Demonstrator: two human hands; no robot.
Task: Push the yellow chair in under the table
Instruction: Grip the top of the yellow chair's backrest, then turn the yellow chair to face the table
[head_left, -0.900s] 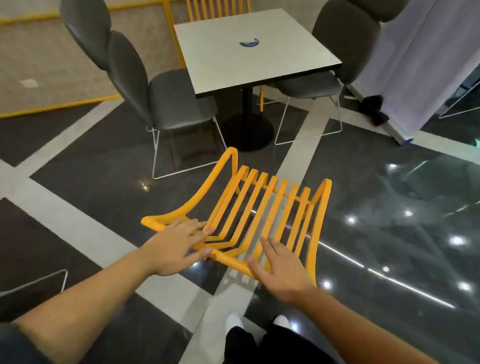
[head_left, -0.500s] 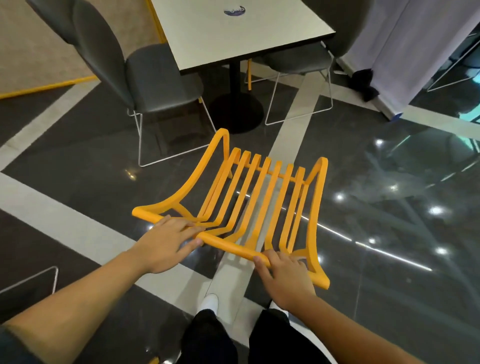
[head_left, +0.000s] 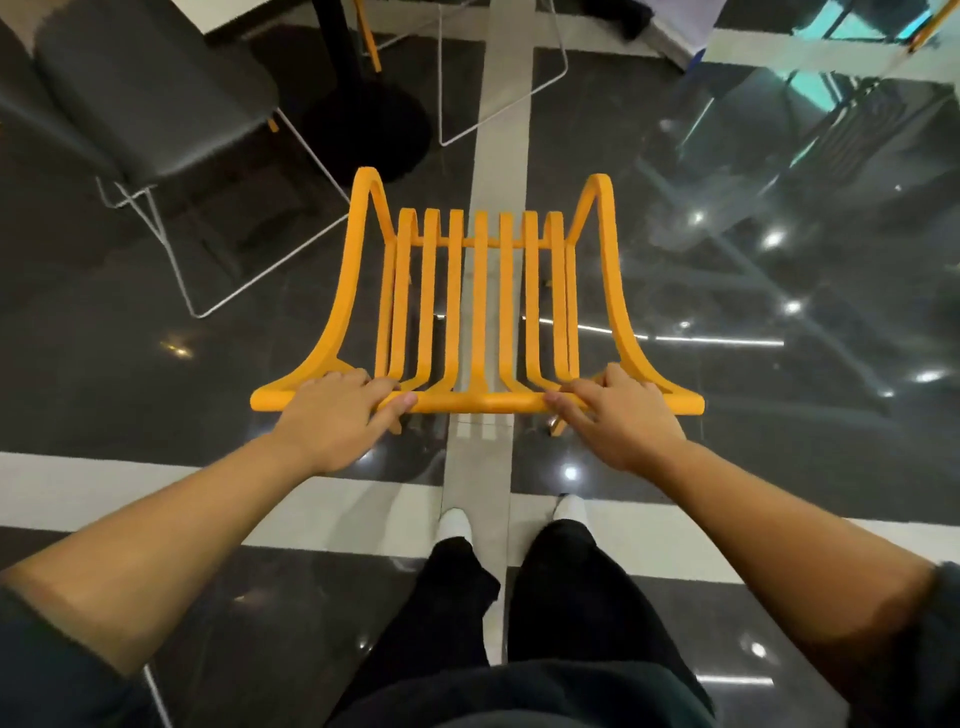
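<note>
The yellow chair (head_left: 478, 306) is seen from above and behind, standing on the glossy dark floor (head_left: 779, 467) just short of the table's black round base (head_left: 374, 124). Its top rail (the bar nearest the camera) is gripped by the left hand (head_left: 337, 410) near one end and by the right hand (head_left: 618, 415) near the other, the fingers of each curled over the rail. A grey chair (head_left: 150, 98) is seen to the left.
</note>
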